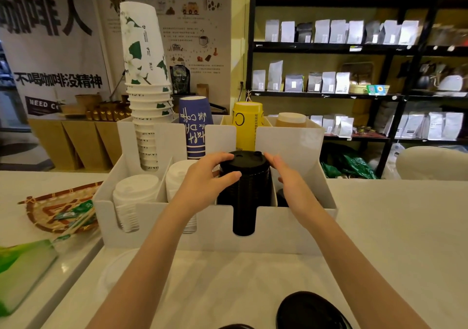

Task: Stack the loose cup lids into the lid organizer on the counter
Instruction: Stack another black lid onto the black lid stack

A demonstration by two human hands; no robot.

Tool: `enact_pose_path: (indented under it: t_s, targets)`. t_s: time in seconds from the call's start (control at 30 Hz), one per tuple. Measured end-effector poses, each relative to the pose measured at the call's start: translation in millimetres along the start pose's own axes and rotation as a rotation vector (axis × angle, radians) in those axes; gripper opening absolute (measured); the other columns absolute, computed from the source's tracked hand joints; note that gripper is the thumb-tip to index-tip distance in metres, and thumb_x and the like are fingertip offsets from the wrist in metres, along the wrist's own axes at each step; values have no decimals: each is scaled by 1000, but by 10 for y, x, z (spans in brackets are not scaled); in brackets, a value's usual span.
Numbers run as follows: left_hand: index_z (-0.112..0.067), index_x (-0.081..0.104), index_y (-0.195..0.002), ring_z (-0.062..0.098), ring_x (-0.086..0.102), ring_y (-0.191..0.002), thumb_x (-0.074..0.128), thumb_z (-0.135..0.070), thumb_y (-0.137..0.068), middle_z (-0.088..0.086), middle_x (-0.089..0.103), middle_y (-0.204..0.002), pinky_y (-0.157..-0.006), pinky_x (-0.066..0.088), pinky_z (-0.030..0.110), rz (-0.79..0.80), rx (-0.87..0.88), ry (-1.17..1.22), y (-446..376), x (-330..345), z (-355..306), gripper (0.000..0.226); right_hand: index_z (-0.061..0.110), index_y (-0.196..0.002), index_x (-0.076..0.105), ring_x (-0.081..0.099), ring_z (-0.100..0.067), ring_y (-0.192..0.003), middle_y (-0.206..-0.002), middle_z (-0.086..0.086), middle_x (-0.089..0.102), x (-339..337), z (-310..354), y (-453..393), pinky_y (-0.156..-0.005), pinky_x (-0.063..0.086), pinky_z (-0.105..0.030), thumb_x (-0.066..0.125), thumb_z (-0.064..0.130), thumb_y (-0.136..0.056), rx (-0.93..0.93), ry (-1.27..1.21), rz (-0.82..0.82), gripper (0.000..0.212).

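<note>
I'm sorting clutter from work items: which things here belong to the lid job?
Job: tall black lid stack; white compartmented lid organizer; loose black lids; white lid stacks.
Lying about: woven bamboo tray; green packet; paper cup stacks.

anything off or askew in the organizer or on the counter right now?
Nothing spilled or damaged. The black lid stack stands upright in its slot between both hands. Only oddities: the tall white cup stack leans left at its top, and loose black lids lie on the counter.

Bare forearms (sleeveless, ringless hands (202, 176))
</note>
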State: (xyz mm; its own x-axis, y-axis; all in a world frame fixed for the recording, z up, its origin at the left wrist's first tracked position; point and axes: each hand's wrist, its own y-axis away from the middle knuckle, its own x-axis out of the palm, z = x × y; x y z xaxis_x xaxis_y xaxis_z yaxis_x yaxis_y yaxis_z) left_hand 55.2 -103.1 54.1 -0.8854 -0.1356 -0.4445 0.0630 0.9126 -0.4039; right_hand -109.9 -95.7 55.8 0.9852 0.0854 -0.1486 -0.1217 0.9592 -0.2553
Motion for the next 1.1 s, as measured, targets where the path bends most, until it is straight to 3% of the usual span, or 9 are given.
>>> enact_pose_path:
  t_s: [0.23,0.4,0.47,0.57,0.63,0.73,0.87,1.0,1.1]
  targets:
    - [-20,49,-124,16,45,-122,57,-21,-84,3,52,-132,-105,37,35,12,-11,-8,0,13,19,41,33,-108,52,52,18,-91,-99,13,57,26,-153,-72,-67,34,8,27,32,-97,-119,112,6,27]
    - [-20,45,-127,9,42,-111,52,-24,-87,3,50,-133,-96,37,27,-16,26,-78,34,60,-5,41,29,-139,33,35,-10,-132,-142,5,43,16,-244,-38,-113,24,-30,26,45,-94,-158,230,40,49]
    - [-17,42,-130,12,41,-117,48,-24,-89,4,46,-138,-97,34,26,-20,52,-176,52,85,-40,42,30,-139,33,36,-2,-130,-141,8,44,21,-204,20,-114,25,-25,28,38,-96,-170,227,48,44]
    - [-15,38,-133,17,26,-137,44,-22,-91,3,30,-149,-110,21,28,-76,138,-381,98,148,-123,43,50,-116,38,45,22,-101,-114,24,52,12,-97,143,-88,32,1,35,25,-96,-197,283,52,32]
    - [-16,38,-133,17,19,-139,45,-21,-90,2,27,-151,-113,15,31,-103,234,-488,157,202,-184,44,51,-122,28,41,19,-105,-119,27,44,-31,-101,255,-91,29,-7,44,25,-93,-192,354,36,42]
    - [-18,39,-132,19,16,-141,48,-26,-89,2,24,-152,-115,13,35,-115,318,-557,239,260,-260,45,30,-144,8,31,-8,-132,-145,6,33,-133,-145,432,-103,31,-25,55,31,-87,-148,395,-24,74]
    - [-20,39,-132,17,26,-134,53,-29,-85,0,35,-146,-110,21,31,-85,403,-454,420,370,-380,50,31,-144,10,35,-9,-131,-146,3,37,-340,-223,769,-104,32,-27,56,29,-86,-129,466,-118,73]
    - [-23,35,-133,12,29,-131,56,-36,-83,-2,39,-142,-102,21,19,103,398,-321,659,555,-334,56,33,-142,15,40,-2,-118,-137,9,44,-532,-317,1165,-103,32,-27,54,30,-87,-91,536,-205,67]
    - [-26,25,-138,12,25,-134,60,-52,-74,-4,27,-149,-105,24,26,452,218,-234,799,686,-256,78,32,-143,15,41,-6,-119,-140,6,43,-598,-422,1410,-103,32,-28,53,33,-87,-26,588,-226,68]
